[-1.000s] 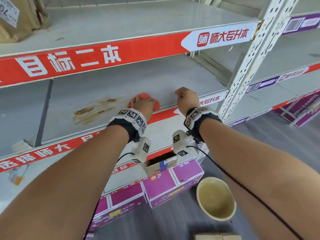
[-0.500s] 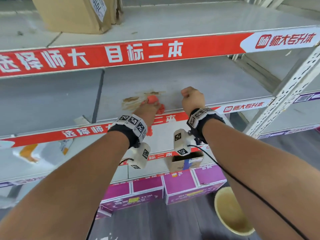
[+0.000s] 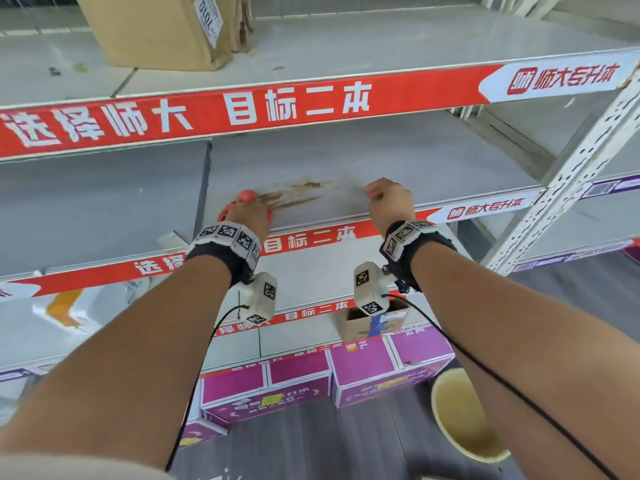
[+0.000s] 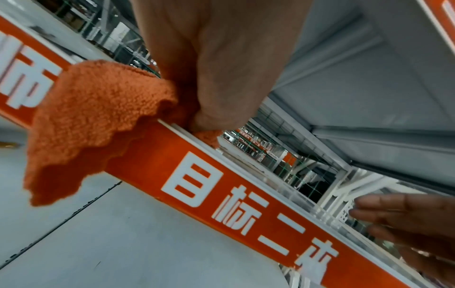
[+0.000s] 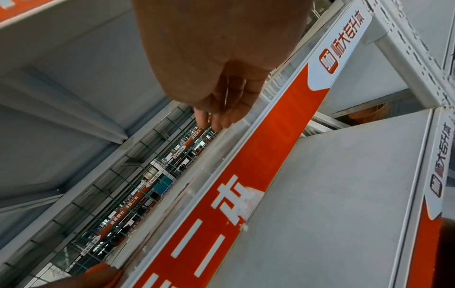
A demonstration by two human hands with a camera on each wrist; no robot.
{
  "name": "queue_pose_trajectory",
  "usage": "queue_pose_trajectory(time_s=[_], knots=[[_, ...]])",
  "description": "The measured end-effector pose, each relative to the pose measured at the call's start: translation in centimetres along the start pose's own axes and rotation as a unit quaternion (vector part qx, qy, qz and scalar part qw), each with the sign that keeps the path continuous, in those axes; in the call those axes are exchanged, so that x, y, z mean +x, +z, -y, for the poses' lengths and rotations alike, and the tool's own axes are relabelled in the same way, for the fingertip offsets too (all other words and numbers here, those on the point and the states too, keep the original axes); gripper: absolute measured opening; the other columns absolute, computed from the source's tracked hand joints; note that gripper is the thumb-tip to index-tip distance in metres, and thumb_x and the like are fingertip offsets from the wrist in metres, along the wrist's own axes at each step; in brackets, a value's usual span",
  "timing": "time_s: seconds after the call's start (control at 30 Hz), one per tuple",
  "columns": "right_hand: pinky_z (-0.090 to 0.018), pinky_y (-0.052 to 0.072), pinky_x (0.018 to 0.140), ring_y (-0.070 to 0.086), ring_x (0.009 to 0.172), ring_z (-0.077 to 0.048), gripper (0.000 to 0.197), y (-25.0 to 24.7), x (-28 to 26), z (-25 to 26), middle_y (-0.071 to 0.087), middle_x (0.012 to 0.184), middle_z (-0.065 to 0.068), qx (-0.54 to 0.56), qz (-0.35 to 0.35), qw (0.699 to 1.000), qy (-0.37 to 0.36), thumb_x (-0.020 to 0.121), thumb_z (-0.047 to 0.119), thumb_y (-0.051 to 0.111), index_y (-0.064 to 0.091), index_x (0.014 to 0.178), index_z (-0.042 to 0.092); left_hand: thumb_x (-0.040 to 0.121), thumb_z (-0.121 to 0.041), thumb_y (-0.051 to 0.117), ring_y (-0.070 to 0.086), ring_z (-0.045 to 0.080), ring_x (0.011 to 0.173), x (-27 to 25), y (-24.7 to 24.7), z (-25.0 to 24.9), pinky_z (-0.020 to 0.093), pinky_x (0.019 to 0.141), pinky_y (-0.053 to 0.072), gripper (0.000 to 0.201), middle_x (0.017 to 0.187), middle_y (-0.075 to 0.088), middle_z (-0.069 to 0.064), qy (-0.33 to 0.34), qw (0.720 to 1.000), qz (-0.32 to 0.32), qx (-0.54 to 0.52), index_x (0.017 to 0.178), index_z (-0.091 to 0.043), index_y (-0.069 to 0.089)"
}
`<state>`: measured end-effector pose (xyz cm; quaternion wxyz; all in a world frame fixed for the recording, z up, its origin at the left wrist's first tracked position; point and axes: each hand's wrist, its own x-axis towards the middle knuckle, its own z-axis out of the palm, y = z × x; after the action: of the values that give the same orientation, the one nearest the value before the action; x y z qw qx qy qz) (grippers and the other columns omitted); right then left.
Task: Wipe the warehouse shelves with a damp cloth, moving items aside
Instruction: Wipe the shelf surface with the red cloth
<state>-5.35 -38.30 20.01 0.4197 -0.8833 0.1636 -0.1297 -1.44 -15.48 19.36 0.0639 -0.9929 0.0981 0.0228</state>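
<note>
On the grey middle shelf [image 3: 415,157] my left hand [image 3: 247,214] grips a bunched orange cloth [image 3: 244,196] and presses it down at the left end of a brown smeared stain [image 3: 299,195]. In the left wrist view a flap of the cloth [image 4: 98,117] hangs over the shelf's red front strip [image 4: 221,185] below my left hand [image 4: 221,68]. My right hand [image 3: 388,202] is a fist at the shelf's front edge, right of the stain, holding nothing. The right wrist view shows my right hand [image 5: 221,58] with its fingers curled over the edge.
A cardboard box [image 3: 166,29] stands on the top shelf. A white perforated upright [image 3: 571,174] bounds the bay on the right. Below are purple cartons [image 3: 301,382], a small open carton [image 3: 374,320] and a yellow basin [image 3: 464,414] on the floor.
My left hand has dragged the cloth leftward across the stain, leaving brown streaks to its right. The right fist has stayed at the shelf edge. My view has shifted left.
</note>
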Motion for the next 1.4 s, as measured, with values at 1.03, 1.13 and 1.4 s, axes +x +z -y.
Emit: queue_pose_trajectory(time_s=[1.03, 1.13, 1.4], knots=[[-0.039, 0.040, 0.098, 0.050, 0.120, -0.035, 0.057, 10.6, -1.5, 7.6, 0.048, 0.134, -0.019, -0.337, 0.197, 0.907, -0.161, 0.095, 0.032, 0.046, 0.027, 0.143, 0.007, 0.088, 0.004, 0.045, 0.020, 0.023, 0.145, 0.9, -1.0, 8.1, 0.029, 0.114, 0.025, 0.060, 0.159, 0.005, 0.005, 0.019, 0.955, -0.031, -0.294, 0.145, -0.013, 0.033], [-0.037, 0.041, 0.099, 0.050, 0.121, -0.032, 0.042, 12.1, -2.3, 9.3, 0.048, 0.136, -0.013, -0.331, 0.207, 0.904, -0.172, 0.096, 0.011, 0.038, 0.040, 0.138, 0.012, 0.086, 0.006, 0.045, 0.031, 0.025, 0.140, 0.3, -0.1, 10.3, 0.033, 0.114, 0.030, 0.057, 0.156, 0.018, 0.007, -0.012, 0.951, -0.033, -0.306, 0.141, -0.010, 0.038], [-0.028, 0.027, 0.111, 0.035, 0.135, -0.029, 0.051, 15.0, -3.7, 10.8, 0.036, 0.149, -0.008, -0.224, 0.256, 0.910, -0.236, 0.093, -0.001, 0.041, 0.045, 0.140, 0.018, 0.086, 0.009, 0.042, 0.035, 0.024, 0.137, 0.5, 0.1, 10.3, 0.031, 0.113, 0.031, 0.053, 0.151, 0.029, 0.008, -0.031, 0.957, -0.048, -0.284, 0.137, -0.005, 0.043]])
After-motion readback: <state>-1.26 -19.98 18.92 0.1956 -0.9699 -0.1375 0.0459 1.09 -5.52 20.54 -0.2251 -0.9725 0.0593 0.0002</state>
